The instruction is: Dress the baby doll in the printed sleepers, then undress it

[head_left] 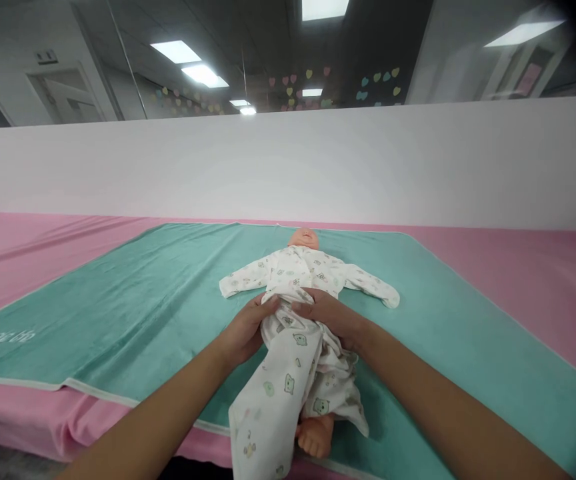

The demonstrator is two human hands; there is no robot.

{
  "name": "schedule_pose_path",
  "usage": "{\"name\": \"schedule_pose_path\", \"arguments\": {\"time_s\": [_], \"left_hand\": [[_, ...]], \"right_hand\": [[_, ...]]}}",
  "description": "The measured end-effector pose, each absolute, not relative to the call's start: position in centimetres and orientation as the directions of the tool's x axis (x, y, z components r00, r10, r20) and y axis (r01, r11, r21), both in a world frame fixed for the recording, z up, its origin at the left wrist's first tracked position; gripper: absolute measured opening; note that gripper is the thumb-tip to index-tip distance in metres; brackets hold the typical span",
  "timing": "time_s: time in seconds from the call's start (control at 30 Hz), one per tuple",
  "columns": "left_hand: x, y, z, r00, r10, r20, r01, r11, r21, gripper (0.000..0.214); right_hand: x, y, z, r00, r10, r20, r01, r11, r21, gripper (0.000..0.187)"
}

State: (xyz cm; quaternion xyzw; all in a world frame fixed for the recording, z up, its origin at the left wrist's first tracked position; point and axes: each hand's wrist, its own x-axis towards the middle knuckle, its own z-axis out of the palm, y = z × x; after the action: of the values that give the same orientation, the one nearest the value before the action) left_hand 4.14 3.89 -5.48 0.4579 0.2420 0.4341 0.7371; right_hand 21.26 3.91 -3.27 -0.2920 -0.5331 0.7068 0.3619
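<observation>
**Doll (304,238) on its back, pants (283,380) bunched in two hands**

Left hand (249,331) has thumb on top, fingers closed on the print cloth; right hand (332,313) same, just across from it. Pants are b/w the two & trail down twd the wearer. Doll lies on a teal blanket (178,300), head well beyond both hands, sleeves of its white top (311,270) spread either side.

Risk, I'd say: cloth's twisted b/w the hands, so a hard tug cd drag the whole doll nearer or wrench a leg. Loose pant leg below the left hand runs past the blanket edge & cd snag there.

Containers: just the clothes. Below the right hand, a foot (317,437) pokes out under the crumpled pant leg; other leg, can't tell what's inside. Top has the torso; doll's hands don't show.
</observation>
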Motion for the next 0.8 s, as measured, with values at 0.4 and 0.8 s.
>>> {"name": "schedule_pose_path", "arguments": {"time_s": [0.4, 0.8], "left_hand": [[3.6, 3.5, -5.0, 0.576, 0.817, -0.010, -0.098, 0.080, 0.992, 0.032], [3.8, 3.5, -5.4, 0.535, 0.841, 0.076, -0.436, 0.198, 0.878, 0.041]], "right_hand": [[22.6, 3.2, -4.3, -0.505, 0.858, -0.097, -0.164, -0.205, -0.965, 0.038], [22.7, 2.3, -2.4, -0.715, 0.684, -0.147, 0.143, -0.064, -0.988, 0.043]]}}
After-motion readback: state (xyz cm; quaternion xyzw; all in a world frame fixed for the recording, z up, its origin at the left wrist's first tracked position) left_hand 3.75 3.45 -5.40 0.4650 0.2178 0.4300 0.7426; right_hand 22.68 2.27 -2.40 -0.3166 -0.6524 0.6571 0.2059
